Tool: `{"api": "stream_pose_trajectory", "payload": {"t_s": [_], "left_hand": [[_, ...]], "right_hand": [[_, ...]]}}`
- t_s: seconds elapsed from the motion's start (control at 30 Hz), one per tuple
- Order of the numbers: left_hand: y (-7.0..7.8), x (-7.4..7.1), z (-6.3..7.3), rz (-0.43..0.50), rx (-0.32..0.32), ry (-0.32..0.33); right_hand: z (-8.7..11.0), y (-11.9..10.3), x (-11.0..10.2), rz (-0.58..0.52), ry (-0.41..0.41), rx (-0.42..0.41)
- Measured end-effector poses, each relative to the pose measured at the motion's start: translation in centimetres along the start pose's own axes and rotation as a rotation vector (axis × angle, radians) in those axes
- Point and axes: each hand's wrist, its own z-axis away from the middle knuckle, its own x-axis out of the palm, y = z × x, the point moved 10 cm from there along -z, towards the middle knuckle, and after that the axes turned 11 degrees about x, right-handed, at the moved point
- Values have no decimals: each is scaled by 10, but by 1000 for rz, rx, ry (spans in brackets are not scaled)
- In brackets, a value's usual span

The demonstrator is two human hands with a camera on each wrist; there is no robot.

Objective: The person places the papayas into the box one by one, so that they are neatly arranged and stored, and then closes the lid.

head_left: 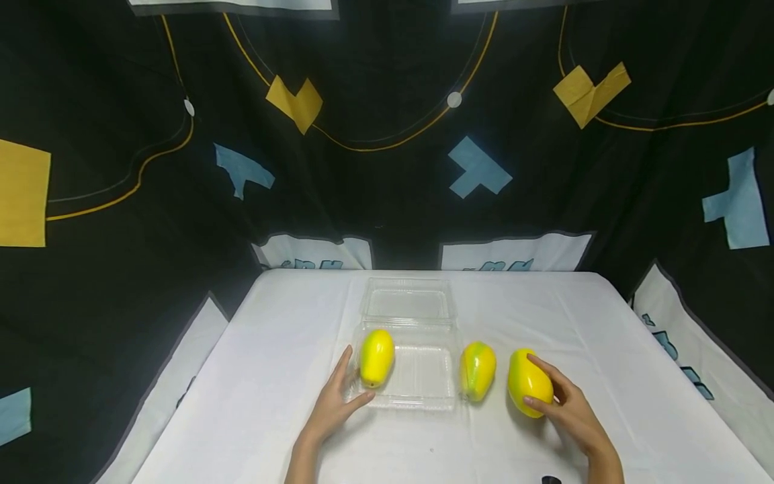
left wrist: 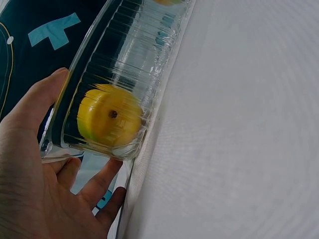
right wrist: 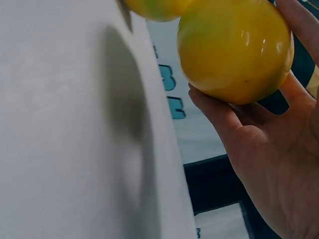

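In the head view, my right hand [head_left: 571,410] grips a glossy yellow papaya [head_left: 527,383] between thumb and fingers. It is raised over the table; the right wrist view shows the papaya [right wrist: 234,50] apart from its shadow. My left hand [head_left: 332,407] holds the front left corner of a clear plastic container [head_left: 423,376], thumb at the front rim and fingers along the left side. One yellow papaya [head_left: 377,358] lies in the container's left part, seen through the ribbed wall in the left wrist view. Another papaya, yellow-green [head_left: 478,371], lies just right of the container.
The container's lid [head_left: 408,299] lies folded open toward the back. A white cloth covers the table [head_left: 290,323]. Behind it hangs a dark curtain [head_left: 375,202] with blue and yellow patches. A small black object [head_left: 551,480] shows at the front edge.
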Motion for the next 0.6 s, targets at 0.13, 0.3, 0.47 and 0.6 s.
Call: {"api": "stream_pose_trajectory", "payload": {"t_s": [0.13, 0.3, 0.47, 0.6], "left_hand": [[0, 0, 0, 1, -3, -1], [13, -2, 0, 16, 10, 0], [12, -2, 0, 17, 2, 1], [2, -1, 0, -7, 10, 9]], "right_hand": [[4, -13, -2, -11, 1, -42], [9, -33, -3, 16, 24, -74], [12, -51, -3, 7, 64, -99], [16, -67, 0, -38, 79, -166]]}}
